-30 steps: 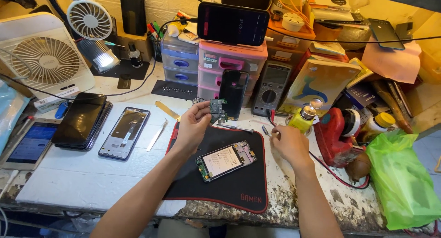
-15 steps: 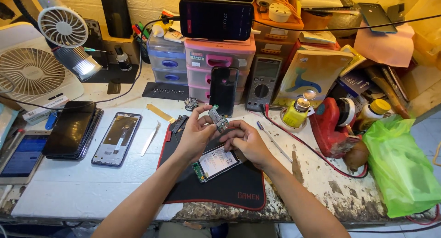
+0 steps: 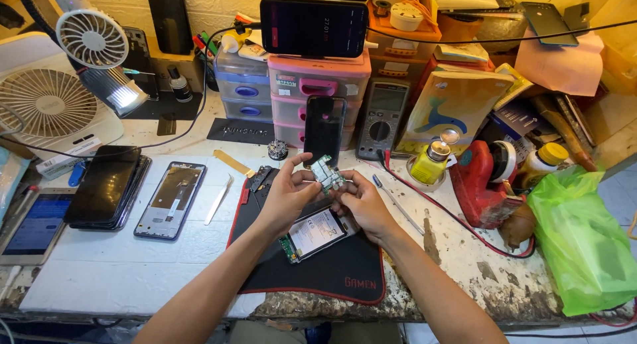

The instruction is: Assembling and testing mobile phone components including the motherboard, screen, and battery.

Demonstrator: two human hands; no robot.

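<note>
Over a cluttered repair bench, your left hand (image 3: 286, 197) and right hand (image 3: 361, 205) pinch a small green circuit board (image 3: 327, 173) above the opened phone (image 3: 317, 232) on the black mat (image 3: 345, 268); it looks light, stiff and fragile, best gripped by its edges.

Two bare forearms reach up from the bottom edge of the frame, ending in the left hand (image 3: 286, 199) and the right hand (image 3: 361, 206). No sleeves cover the arms as far as they show. No gloves, rings, watch or wristbands show on either hand, and the fingernails look short and unpainted.
</note>
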